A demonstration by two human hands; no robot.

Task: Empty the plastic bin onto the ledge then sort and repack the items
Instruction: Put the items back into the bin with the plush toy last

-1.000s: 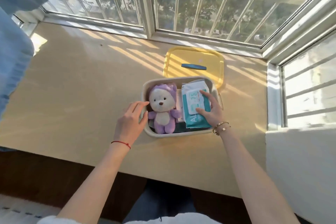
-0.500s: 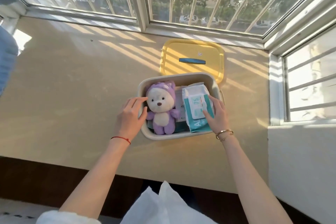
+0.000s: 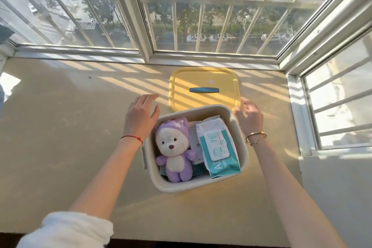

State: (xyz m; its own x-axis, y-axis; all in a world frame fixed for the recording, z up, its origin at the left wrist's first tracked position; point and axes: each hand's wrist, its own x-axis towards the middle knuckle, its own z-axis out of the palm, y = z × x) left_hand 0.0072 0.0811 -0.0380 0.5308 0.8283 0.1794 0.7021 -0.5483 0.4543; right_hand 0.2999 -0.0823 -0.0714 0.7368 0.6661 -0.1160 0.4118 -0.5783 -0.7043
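The bin (image 3: 242, 147), a cream plastic tub without its lid, sat on the ledge (image 3: 70, 137) a little right of the frame's centre. Inside it, at the left, a purple and white plush (image 3: 173, 153) lay face up. At the right of the bin a wipes pack (image 3: 218, 147), white and teal, lay flat with its flap up. Between and beneath these two, other flat packets (image 3: 194, 145) showed only in part; what they were could not be told.

The left hand (image 3: 141, 117) was at the bin's upper left corner, palm down, fingers straight and spread, released, grasping nothing. Whether it touched the rim could not be told. A red string (image 3: 131, 138) circled that wrist, and a white sleeve (image 3: 66, 229) showed at the lower left of the frame.

The right hand (image 3: 249, 117) was at the bin's upper right corner, just beside the rim, fingers loosely bent and somewhat blurred, holding nothing visible. Gold bracelets (image 3: 256, 137) sat on that wrist.

Above the bin in the frame lay the yellow lid (image 3: 181, 94), flat on the ledge, with a blue handle (image 3: 204, 90) across its middle; the bin's far rim overlapped its lower edge. Barred windows (image 3: 201, 16) filled the top of the frame and its right side, and striped sunlight fell across the ledge and lid.
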